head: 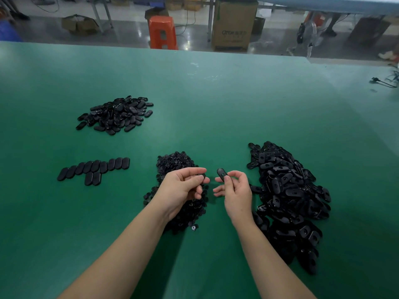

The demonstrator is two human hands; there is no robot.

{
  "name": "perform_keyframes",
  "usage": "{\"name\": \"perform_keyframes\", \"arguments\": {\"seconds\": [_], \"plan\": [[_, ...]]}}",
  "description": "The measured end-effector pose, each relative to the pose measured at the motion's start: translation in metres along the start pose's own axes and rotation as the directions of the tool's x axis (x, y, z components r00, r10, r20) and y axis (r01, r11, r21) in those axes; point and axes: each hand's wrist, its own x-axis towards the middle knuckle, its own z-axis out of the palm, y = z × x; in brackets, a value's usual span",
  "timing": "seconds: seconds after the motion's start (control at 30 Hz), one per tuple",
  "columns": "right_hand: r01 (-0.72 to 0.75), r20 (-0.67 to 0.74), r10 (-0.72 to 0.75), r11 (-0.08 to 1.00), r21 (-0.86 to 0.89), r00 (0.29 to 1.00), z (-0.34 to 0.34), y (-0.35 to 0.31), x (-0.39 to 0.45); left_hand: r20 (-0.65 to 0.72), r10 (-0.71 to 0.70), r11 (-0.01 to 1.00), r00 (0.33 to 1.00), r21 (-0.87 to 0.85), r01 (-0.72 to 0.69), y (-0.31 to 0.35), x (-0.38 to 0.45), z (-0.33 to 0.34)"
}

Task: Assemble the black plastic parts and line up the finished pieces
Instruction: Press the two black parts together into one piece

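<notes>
Forearms over tabletop (216, 93) | my right hand (235, 190) pinched an oval shell (221, 174), slot up for mating | left hand (183, 186) pinched a small insert (201, 176) | finished row (95, 169) lay left

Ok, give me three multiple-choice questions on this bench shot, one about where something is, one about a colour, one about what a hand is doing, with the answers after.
1. Where do the lined-up finished pieces lie?
A. left of the hands
B. on the orange stool
C. behind the big right pile

2. What colour is the table surface?
A. white
B. green
C. red

3. What is the right hand doing?
A. lying flat on the table
B. pinching an oval black part
C. gripping a cable

Answers: 1 A, the rows sit on the table to the left of the left hand. 2 B, the mat is green all over. 3 B, the oval black part sticks up from its fingertips.
</notes>
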Motion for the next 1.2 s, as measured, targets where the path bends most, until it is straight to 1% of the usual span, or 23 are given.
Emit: {"name": "perform_keyframes", "arguments": {"seconds": [0.07, 0.17, 0.33, 0.37, 0.43, 0.53, 0.63, 0.7, 0.77, 0.8, 0.9, 1.07, 1.2], "plan": [[-0.002, -0.004, 0.002, 1.0, -0.017, 1.0, 0.001, 0.0, -0.004, -0.002, 0.006, 1.0, 1.0, 0.009, -0.006, -0.001, 0.0, 0.0], [0.02, 0.056, -0.013, 0.993, -0.121, 0.998, 0.005, 0.005, -0.015, -0.014, 0.016, 0.999, 1.0, 0.04, -0.016, -0.003, 0.002, -0.001], [0.055, 0.102, -0.035, 0.978, -0.202, 0.994, 0.007, 0.008, -0.02, -0.08, 0.039, 0.995, 0.996, 0.09, -0.032, -0.004, 0.002, -0.002], [0.058, 0.104, -0.037, 0.977, -0.205, 0.994, 0.007, 0.007, -0.019, -0.093, 0.054, 0.991, 0.994, 0.13, -0.042, -0.005, 0.002, -0.002], [0.06, 0.095, -0.043, 0.98, -0.188, 0.995, 0.006, 0.006, -0.019, -0.108, 0.102, 0.962, 0.989, 0.263, -0.071, -0.006, 0.003, -0.003], [0.061, 0.092, -0.046, 0.984, -0.168, 0.995, 0.005, 0.005, -0.019, -0.094, 0.18, 0.878, 0.979, 0.464, -0.117, -0.007, 0.006, -0.002], [0.065, 0.106, -0.046, 0.981, -0.184, 0.993, 0.005, 0.003, -0.019, -0.039, 0.286, 0.729, 0.957, 0.657, -0.192, -0.006, 0.008, 0.005], [0.065, 0.098, -0.045, 0.977, -0.203, 0.994, 0.005, 0.004, -0.019, 0.005, 0.346, 0.639, 0.938, 0.731, -0.239, -0.005, 0.007, 0.012], [0.071, 0.09, -0.052, 0.973, -0.22, 0.995, 0.005, 0.006, -0.019, 0.044, 0.371, 0.548, 0.928, 0.796, -0.256, -0.005, 0.009, 0.018], [0.077, 0.09, -0.057, 0.97, -0.23, 0.994, 0.005, 0.006, -0.019, 0.054, 0.372, 0.517, 0.927, 0.817, -0.255, -0.006, 0.01, 0.02], [0.078, 0.095, -0.056, 0.965, -0.25, 0.994, 0.004, 0.007, -0.019, 0.042, 0.367, 0.481, 0.929, 0.846, -0.229, -0.007, 0.014, 0.027], [0.071, 0.098, -0.05, 0.972, -0.225, 0.994, 0.004, 0.005, -0.019, 0.052, 0.403, 0.376, 0.914, 0.901, -0.217, -0.007, 0.015, 0.033], [0.063, 0.095, -0.043, 0.974, -0.218, 0.995, 0.003, 0.005, -0.019, 0.08, 0.402, 0.329, 0.912, 0.917, -0.226, -0.007, 0.017, 0.034]]}}
